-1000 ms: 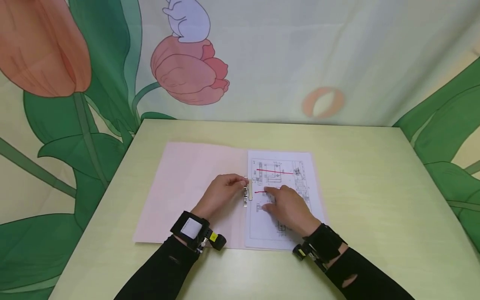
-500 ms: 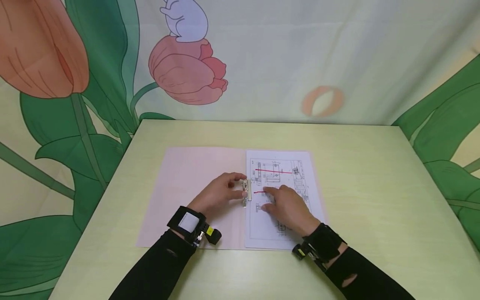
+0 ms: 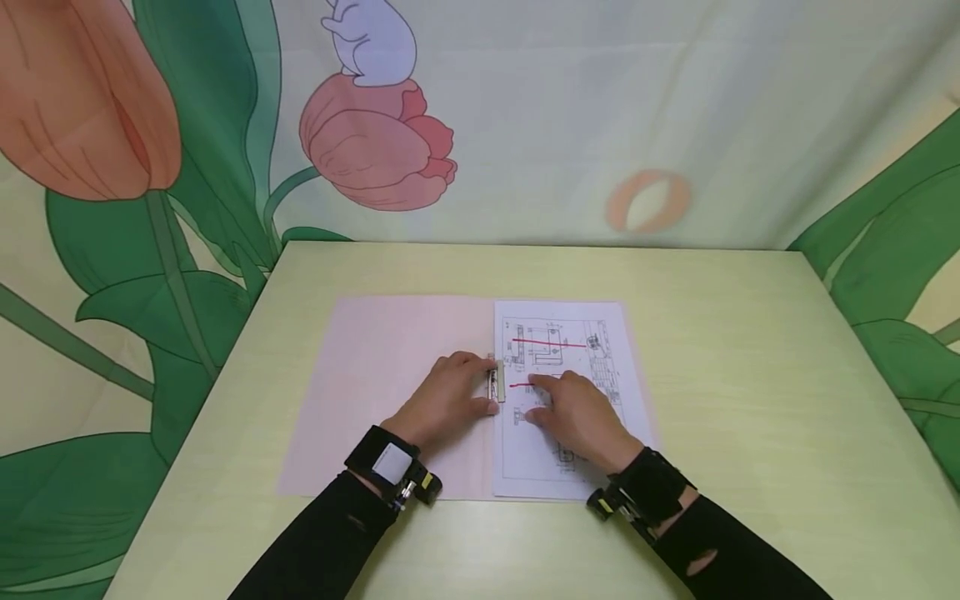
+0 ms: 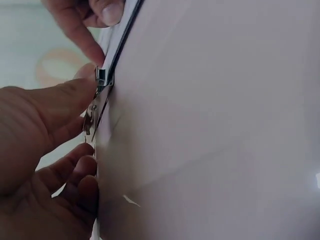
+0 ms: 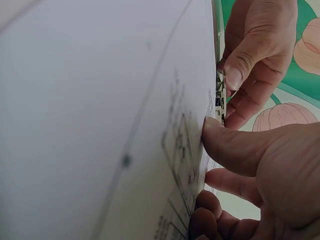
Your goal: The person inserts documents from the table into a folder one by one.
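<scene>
Head view, left to right: open pink folder (image 3: 375, 375) lies flat on yellow-green table (image 3: 750, 400). Left hand (image 3: 450, 396) at folder spine, thumb and fingers pinching metal clip (image 3: 493, 385) at left edge of printed drawing sheet (image 3: 577, 400). Right hand (image 3: 573, 412) rests on sheet just right of clip, fingers curled, fingertips pressing paper down, grasping nothing.

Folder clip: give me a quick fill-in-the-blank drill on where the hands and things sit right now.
1. The left hand works the metal ____ at the folder's spine.
2. The right hand rests on the printed ____.
3. The lines marked on the drawing are ____ in colour.
4. The folder lies ____ on the table.

Missing words: clip; sheet; red; open
</scene>
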`<state>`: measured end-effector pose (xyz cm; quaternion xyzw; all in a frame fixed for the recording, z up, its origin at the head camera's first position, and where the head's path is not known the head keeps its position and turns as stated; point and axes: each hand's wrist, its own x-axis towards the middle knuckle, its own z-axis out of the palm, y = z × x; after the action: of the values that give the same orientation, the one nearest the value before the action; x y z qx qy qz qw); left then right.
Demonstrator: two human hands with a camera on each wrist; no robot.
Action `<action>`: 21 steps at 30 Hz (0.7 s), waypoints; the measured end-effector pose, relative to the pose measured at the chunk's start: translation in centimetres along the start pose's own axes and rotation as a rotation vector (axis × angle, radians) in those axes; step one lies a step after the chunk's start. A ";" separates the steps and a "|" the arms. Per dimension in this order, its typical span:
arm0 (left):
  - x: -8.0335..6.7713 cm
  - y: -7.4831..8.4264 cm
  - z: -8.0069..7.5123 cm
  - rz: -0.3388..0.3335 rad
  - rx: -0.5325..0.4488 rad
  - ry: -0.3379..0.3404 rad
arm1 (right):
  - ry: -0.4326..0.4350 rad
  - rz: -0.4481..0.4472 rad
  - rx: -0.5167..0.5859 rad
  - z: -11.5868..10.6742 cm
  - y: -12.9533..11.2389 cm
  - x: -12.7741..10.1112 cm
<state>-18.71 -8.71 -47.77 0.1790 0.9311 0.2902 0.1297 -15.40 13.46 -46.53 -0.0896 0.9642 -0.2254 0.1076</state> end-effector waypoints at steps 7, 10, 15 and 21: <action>-1.2 -0.5 -1.2 0.002 -0.097 0.024 | -0.009 0.007 0.010 0.2 0.1 0.2; -3.1 -1.5 -3.1 -0.033 -0.107 0.089 | -0.013 0.004 0.019 0.4 0.1 0.2; -6.6 -5.0 -7.6 -0.157 -0.002 0.228 | -0.005 -0.003 -0.007 0.3 0.2 0.1; -8.9 -9.1 -10.6 -0.474 -0.057 0.231 | 0.005 0.002 -0.031 -0.1 0.2 -0.2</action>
<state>-16.69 -24.60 -43.45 -0.0823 0.9470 0.2965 0.0918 -15.29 13.72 -46.55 -0.0897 0.9679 -0.2106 0.1039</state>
